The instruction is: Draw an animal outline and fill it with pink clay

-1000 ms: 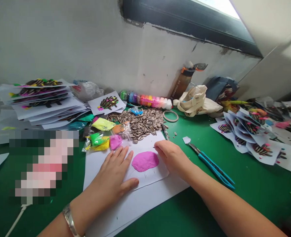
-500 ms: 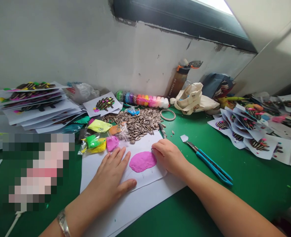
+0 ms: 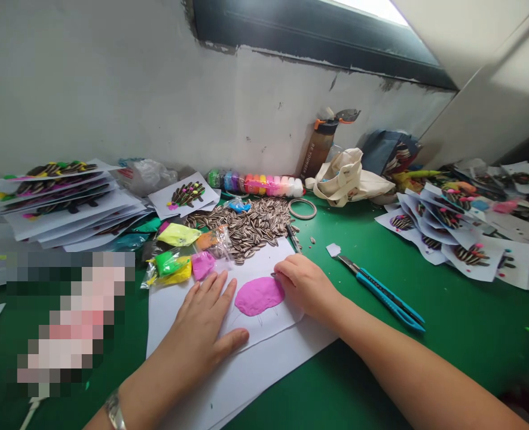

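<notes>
A flat pink clay patch lies on a small white paper sheet, which rests on larger sheets. My left hand lies flat on the paper just left of the patch, fingers spread. My right hand is closed in a pinch at the patch's upper right edge, holding what looks like a sunflower seed. A pile of striped sunflower seeds sits just behind the paper.
Bags of coloured clay lie left of the seeds. A blue utility knife, a tape ring, clay tubs, a bottle and a cloth bag stand behind. Finished seed pictures are stacked at left and right.
My right hand has crept slightly left along the pink patch's top edge. The view has tilted a little; the left hand has stayed flat.
</notes>
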`<state>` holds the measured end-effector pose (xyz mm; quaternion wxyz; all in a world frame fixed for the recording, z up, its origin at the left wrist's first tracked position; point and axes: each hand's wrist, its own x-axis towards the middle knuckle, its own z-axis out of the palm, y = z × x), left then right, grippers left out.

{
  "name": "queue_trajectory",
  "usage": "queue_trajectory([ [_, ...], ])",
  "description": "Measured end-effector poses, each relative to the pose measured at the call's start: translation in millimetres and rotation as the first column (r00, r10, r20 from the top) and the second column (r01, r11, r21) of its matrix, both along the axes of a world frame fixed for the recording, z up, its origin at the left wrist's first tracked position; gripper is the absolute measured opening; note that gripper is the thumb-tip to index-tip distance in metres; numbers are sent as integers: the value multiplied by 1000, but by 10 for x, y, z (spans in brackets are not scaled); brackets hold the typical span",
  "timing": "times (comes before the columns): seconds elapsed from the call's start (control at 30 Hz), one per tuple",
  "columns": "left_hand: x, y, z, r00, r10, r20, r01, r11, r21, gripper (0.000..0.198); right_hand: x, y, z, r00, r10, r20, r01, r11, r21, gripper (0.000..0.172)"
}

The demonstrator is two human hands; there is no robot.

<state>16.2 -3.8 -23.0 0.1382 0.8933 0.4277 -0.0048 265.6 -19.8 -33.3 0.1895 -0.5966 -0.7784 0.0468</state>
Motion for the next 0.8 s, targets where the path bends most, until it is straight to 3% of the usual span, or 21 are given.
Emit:
queue_trajectory([
  [0.27, 2, -4, 6, 1000, 4, 9, -4, 1000, 4, 72, -69, -27, 15, 998, 58, -20, -57, 998, 3, 18],
  [0.47, -13, -4, -12, 1000, 1, -2, -1, 1000, 11, 73, -44, -23, 36, 1000, 0, -20, 0, 1000, 10, 20],
  [0.6, -25, -2, -31, 999, -10, 34, 8, 999, 43, 72, -43, -30, 53, 997, 70, -8, -70, 997, -21, 19],
  [0.8, -35, 3, -69, 1000, -13, -1, 13, 999, 48, 74, -24, -23, 57, 998, 5, -56, -7, 1000, -26, 18],
])
